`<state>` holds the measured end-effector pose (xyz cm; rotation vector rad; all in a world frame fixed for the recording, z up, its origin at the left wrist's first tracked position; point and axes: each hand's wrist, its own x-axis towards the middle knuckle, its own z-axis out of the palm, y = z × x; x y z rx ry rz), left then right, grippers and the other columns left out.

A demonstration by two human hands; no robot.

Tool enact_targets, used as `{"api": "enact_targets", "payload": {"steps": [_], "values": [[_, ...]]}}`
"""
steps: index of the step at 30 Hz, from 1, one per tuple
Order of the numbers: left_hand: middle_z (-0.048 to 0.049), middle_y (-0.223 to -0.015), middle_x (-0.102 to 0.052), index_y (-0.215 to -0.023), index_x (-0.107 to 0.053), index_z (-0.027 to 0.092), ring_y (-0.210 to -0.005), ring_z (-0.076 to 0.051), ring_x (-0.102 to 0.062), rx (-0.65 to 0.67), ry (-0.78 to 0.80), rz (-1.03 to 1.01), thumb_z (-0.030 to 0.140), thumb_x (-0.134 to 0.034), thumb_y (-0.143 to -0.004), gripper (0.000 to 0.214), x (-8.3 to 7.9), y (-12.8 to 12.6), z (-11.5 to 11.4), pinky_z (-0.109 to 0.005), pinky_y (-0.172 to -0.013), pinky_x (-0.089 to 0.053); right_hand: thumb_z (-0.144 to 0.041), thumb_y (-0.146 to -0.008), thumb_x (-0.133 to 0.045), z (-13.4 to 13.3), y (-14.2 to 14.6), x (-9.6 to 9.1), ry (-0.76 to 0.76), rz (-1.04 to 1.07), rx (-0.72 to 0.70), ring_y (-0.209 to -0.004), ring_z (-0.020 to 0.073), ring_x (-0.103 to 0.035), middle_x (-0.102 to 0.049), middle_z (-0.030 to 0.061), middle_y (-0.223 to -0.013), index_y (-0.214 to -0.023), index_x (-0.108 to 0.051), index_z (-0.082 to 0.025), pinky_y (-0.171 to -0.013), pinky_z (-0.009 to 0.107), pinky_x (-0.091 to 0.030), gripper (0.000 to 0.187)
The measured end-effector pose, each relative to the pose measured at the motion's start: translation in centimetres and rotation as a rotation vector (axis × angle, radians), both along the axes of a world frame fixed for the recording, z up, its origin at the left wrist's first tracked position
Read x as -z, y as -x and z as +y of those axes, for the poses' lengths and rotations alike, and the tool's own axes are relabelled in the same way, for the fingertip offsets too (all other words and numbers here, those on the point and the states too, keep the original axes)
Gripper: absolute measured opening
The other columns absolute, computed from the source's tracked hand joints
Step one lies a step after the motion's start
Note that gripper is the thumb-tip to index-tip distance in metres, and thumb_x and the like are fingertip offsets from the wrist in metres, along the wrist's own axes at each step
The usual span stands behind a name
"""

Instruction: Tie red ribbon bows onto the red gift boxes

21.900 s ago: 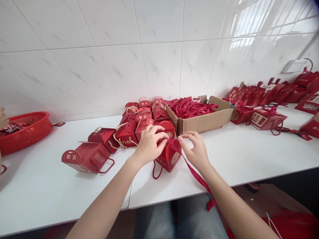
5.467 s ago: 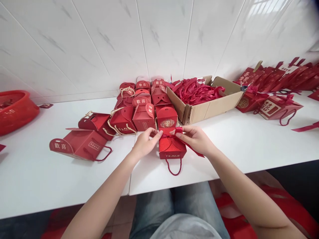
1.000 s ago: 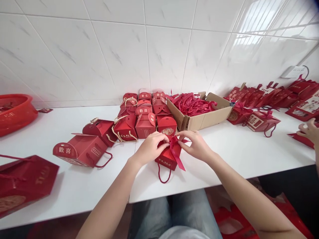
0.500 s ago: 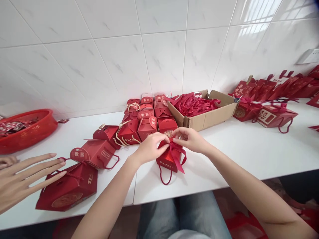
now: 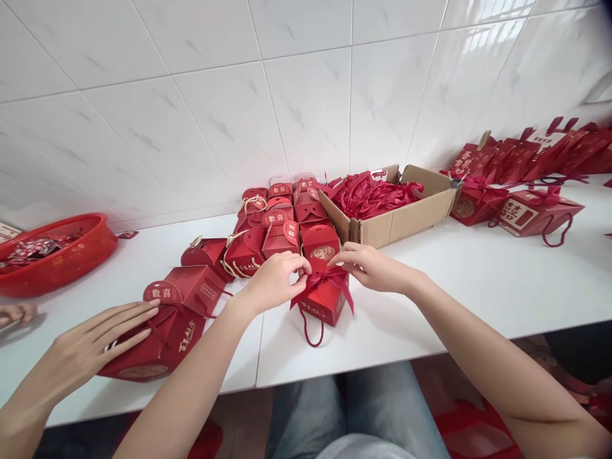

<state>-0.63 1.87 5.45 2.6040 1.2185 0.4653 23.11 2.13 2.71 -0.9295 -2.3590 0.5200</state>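
Observation:
A small red gift box [image 5: 317,311] with gold lettering stands near the front of the white table, its dark red cord handle hanging down the front. Across its top lies a crimson ribbon [image 5: 327,275] tied in a bow, tails spread to both sides. My left hand [image 5: 281,278] pinches the ribbon at the bow's left side. At the right side, my right hand [image 5: 371,266] has thumb and fingers closed on the ribbon, the fingertips partly hidden. Behind this box, several closed red boxes [image 5: 282,237] stand packed in rows, some with tan cord handles.
A cardboard box [image 5: 396,220] full of loose ribbons sits behind my right hand. A co-worker's hand [image 5: 90,338] rests on a larger red box [image 5: 179,335] at left. Beyond are a red basin [image 5: 90,252] and, far right, ribboned boxes [image 5: 542,213].
The ribbon ends, earlier hanging at the right, now spread to both sides of the bow. A co-worker's hand has moved right onto the larger box, which shifted right.

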Motion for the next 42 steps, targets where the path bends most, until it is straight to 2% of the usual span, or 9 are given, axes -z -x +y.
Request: {"api": "enact_targets", "payload": {"steps": [6,10,15,19,22,28,32,37,42], "values": [[-0.0039,-0.092,-0.059,-0.085,-0.057,0.021,-0.095,-0.021,-0.056,0.035,0.199,-0.182,0.025,-0.053,-0.083,0.006,0.8,0.3,0.9,-0.034,-0.085,-0.046,-0.019,-0.089,-0.054,0.1,1.3,-0.2,-0.029,0.057,-0.067,-0.094,0.0179,-0.061,-0.061,0.0077,-0.102,-0.105,-0.069,-0.021,-0.084,0.031,-0.051,0.021],[-0.0051,-0.099,-0.053,-0.087,-0.054,0.021,-0.106,-0.024,-0.049,0.043,0.311,-0.105,0.034,-0.052,-0.085,0.014,1.2,0.6,1.4,-0.042,-0.094,-0.042,-0.018,-0.088,-0.058,0.0,2.0,-0.1,-0.047,0.016,-0.148,-0.089,0.0175,-0.06,-0.063,0.0073,-0.097,-0.101,-0.069,-0.018,-0.079,0.029,-0.051,0.018],[-0.0065,-0.12,-0.044,-0.095,-0.055,0.023,-0.119,-0.024,-0.042,0.054,0.405,-0.049,0.033,-0.048,-0.088,0.014,1.6,0.8,1.0,-0.044,-0.102,-0.037,-0.022,-0.092,-0.054,0.1,2.2,1.4,-0.141,-0.013,-0.154,-0.081,0.0174,-0.058,-0.061,0.008,-0.091,-0.11,-0.068,-0.019,-0.073,0.031,-0.051,0.023],[-0.0069,-0.126,-0.04,-0.094,-0.054,0.023,-0.123,-0.025,-0.04,0.046,0.39,-0.071,0.035,-0.052,-0.086,0.015,1.9,0.9,0.9,-0.044,-0.105,-0.036,-0.023,-0.095,-0.047,0.3,2.4,2.5,-0.252,0.048,-0.177,-0.074,0.0145,-0.055,-0.056,0.0077,-0.087,-0.101,-0.071,-0.019,-0.064,0.027,-0.049,0.025],[-0.0071,-0.119,-0.048,-0.088,-0.055,0.021,-0.119,-0.025,-0.042,0.014,0.303,-0.092,0.035,-0.053,-0.086,0.014,1.8,0.9,1.2,-0.044,-0.103,-0.037,-0.017,-0.096,-0.041,0.3,2.2,2.7,-0.287,0.01,-0.218,-0.073,0.0136,-0.055,-0.055,0.0074,-0.088,-0.099,-0.071,-0.019,-0.063,0.025,-0.049,0.029],[-0.0068,-0.11,-0.057,-0.081,-0.058,0.02,-0.114,-0.028,-0.043,-0.026,0.101,-0.014,0.026,-0.055,-0.083,0.007,1.2,0.4,1.8,-0.047,-0.098,-0.038,-0.005,-0.091,-0.038,0.5,1.6,1.8,-0.322,-0.23,-0.296,-0.071,0.0144,-0.051,-0.053,0.0077,-0.089,-0.105,-0.069,-0.018,-0.058,0.025,-0.046,0.036],[-0.0076,-0.115,-0.056,-0.086,-0.056,0.021,-0.119,-0.027,-0.042,0.023,0.193,-0.082,0.029,-0.049,-0.087,0.011,1.5,0.4,1.9,-0.047,-0.101,-0.037,-0.008,-0.092,-0.04,0.5,1.6,0.5,-0.294,-0.237,-0.312,-0.078,0.0162,-0.053,-0.053,0.0075,-0.092,-0.105,-0.069,-0.021,-0.062,0.026,-0.047,0.034],[-0.006,-0.132,-0.049,-0.086,-0.056,0.023,-0.132,-0.025,-0.034,0.091,0.425,-0.267,0.04,-0.048,-0.089,0.019,2.3,1.0,1.9,-0.044,-0.106,-0.035,-0.027,-0.09,-0.057,0.6,0.5,-1.1,-0.105,-0.091,-0.097,-0.09,0.0186,-0.057,-0.058,0.0107,-0.104,-0.112,-0.06,-0.017,-0.078,0.031,-0.049,0.025],[-0.0077,-0.129,-0.053,-0.076,-0.053,0.022,-0.129,-0.027,-0.038,0.004,0.416,-0.391,0.048,-0.057,-0.082,0.027,2.8,0.7,1.7,-0.046,-0.105,-0.035,-0.035,-0.087,-0.059,0.8,-0.2,-1.4,0.026,-0.167,0.011,-0.07,0.0146,-0.053,-0.059,0.0058,-0.082,-0.079,-0.061,-0.017,-0.064,0.027,-0.045,0.02]]}}
